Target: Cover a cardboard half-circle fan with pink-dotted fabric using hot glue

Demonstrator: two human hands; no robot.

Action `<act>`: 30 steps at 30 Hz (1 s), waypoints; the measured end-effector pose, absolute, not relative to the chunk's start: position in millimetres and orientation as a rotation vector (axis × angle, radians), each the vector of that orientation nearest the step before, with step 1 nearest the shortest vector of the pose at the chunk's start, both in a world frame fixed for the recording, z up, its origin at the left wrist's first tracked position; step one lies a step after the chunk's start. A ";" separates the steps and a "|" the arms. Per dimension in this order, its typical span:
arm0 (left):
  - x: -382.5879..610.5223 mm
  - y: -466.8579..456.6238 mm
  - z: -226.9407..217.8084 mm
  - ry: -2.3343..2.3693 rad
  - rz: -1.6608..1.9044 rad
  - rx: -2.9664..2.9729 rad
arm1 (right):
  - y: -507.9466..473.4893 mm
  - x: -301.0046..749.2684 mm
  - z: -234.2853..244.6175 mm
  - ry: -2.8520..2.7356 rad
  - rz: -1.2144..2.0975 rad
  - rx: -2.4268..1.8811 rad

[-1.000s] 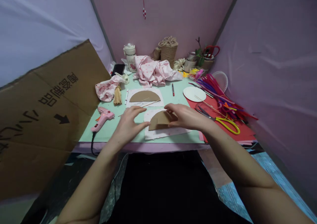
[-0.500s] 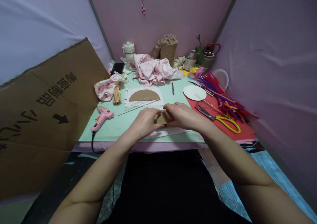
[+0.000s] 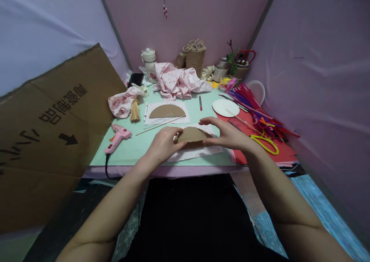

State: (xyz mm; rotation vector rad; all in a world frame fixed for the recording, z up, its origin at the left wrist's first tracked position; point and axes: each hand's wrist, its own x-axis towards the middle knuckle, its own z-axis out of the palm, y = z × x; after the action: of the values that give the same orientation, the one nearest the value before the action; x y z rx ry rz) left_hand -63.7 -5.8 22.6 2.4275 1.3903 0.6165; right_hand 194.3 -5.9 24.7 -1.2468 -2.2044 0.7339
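A half-round piece of brown cardboard (image 3: 193, 134) lies between my hands near the table's front, over a white cloth with pink spots (image 3: 199, 152). My left hand (image 3: 165, 143) has its left end between thumb and fingers. My right hand (image 3: 227, 134) is at the other end, thumb touching the cardboard and the forefinger stretched out above its curved edge, apart from it. Behind them, a second cardboard half-circle (image 3: 167, 111) rests on another piece of spotted cloth (image 3: 185, 107). A thin wooden stick (image 3: 157, 126) lies across the front of that cloth.
A pink glue gun (image 3: 118, 138) lies left, beside a large cardboard sheet (image 3: 58, 138). At right are yellow-handled scissors (image 3: 264, 143), a white disc (image 3: 226, 108), red sheets (image 3: 285, 154) and pipe cleaners (image 3: 248, 100). Crumpled spotted cloth (image 3: 177, 82) and a bottle (image 3: 149, 64) stand behind.
My right hand has moved right and its fingers have spread, away from my left hand. More of the cardboard half-circle shows between them. The view has shifted slightly.
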 end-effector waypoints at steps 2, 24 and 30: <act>-63.7 -6.7 20.2 1.403 0.609 2.416 | -8.2 197.9 16.3 -2.138 0.746 -1.248; -53.2 -15.8 -21.1 1.425 0.660 2.342 | -19.3 194.1 -42.6 -1.901 0.794 -1.274; -53.6 -14.8 -22.6 1.418 0.655 2.337 | -19.8 194.3 -42.8 -1.909 0.787 -1.296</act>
State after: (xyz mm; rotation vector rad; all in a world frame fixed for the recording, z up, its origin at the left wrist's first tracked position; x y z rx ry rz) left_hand -53.6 -14.8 -22.6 2.3368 1.4182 0.6546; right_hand 194.3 -19.8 -42.8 -1.2959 -1.9093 0.7872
